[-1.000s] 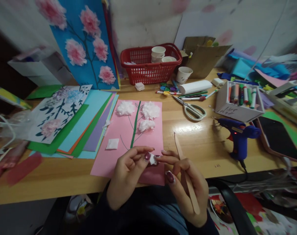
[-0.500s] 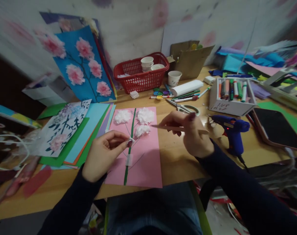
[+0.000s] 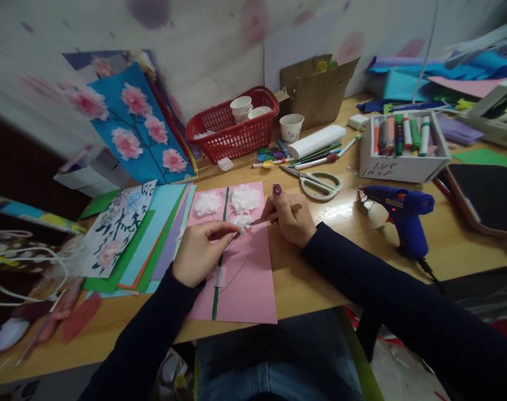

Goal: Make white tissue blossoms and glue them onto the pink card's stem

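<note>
On the table lies a pink sheet (image 3: 249, 295) with a green stem painted down it and drawn thin branches. Two white tissue-paper flowers (image 3: 245, 199) sit fully visible near its top; a third below them is partly covered by my fingers. My left hand (image 3: 205, 250) pinches a small white piece of tissue paper (image 3: 237, 234) at the lower edge of that third flower. From the right, my right hand (image 3: 290, 217) grips a thin wooden stick (image 3: 261, 220), its tip touching or very close to the same flower. A clear strip crosses the stem lower down.
Scissors (image 3: 320, 186) lie behind my right hand. A blue glue gun (image 3: 403, 214) with a red light stands at right, near a white box of markers (image 3: 403, 159) and a phone (image 3: 487, 192). Coloured sheets (image 3: 161, 223) are stacked at left. A red basket (image 3: 232, 139) stands behind.
My left hand has moved right and slightly up, bringing the tissue piece to the third flower. My right hand has moved left with the stick, lowering it to the flower.
</note>
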`<state>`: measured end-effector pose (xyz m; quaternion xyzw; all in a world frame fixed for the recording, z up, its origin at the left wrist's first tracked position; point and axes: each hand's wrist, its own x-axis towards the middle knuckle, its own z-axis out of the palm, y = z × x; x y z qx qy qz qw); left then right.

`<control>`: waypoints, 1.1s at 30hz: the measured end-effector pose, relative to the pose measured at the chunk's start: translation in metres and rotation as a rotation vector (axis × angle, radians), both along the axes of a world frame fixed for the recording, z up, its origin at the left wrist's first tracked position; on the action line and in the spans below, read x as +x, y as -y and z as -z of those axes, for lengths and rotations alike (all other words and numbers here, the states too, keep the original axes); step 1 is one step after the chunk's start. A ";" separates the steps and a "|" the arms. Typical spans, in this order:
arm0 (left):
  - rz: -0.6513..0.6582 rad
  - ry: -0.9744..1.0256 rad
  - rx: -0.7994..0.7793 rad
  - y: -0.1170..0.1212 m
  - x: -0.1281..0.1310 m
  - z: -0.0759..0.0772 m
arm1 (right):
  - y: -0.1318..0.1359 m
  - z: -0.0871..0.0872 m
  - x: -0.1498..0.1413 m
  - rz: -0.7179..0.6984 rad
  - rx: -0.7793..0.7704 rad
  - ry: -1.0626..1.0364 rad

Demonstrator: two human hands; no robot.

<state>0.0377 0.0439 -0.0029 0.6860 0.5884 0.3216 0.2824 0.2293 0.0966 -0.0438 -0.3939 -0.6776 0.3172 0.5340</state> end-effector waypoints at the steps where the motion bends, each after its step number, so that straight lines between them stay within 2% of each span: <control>1: 0.032 -0.057 0.036 -0.003 0.001 0.001 | -0.001 0.000 0.000 0.000 -0.007 0.000; 5: 0.164 -0.263 0.158 -0.017 0.007 0.005 | -0.002 0.001 -0.002 0.000 -0.027 0.009; 11: 0.187 -0.428 0.182 -0.035 0.011 0.008 | -0.001 0.001 -0.001 0.029 -0.023 -0.058; 18: 0.187 -0.416 0.179 -0.039 0.012 0.008 | 0.005 0.004 0.002 0.074 0.081 -0.096; 22: 0.173 -0.396 0.167 -0.040 0.012 0.010 | 0.009 0.001 0.002 0.122 0.089 -0.124; 27: 0.180 -0.380 0.166 -0.041 0.013 0.011 | 0.008 0.002 0.000 0.038 0.087 -0.028; 33: 0.183 -0.358 0.167 -0.040 0.012 0.013 | 0.004 0.007 -0.003 0.030 0.132 0.002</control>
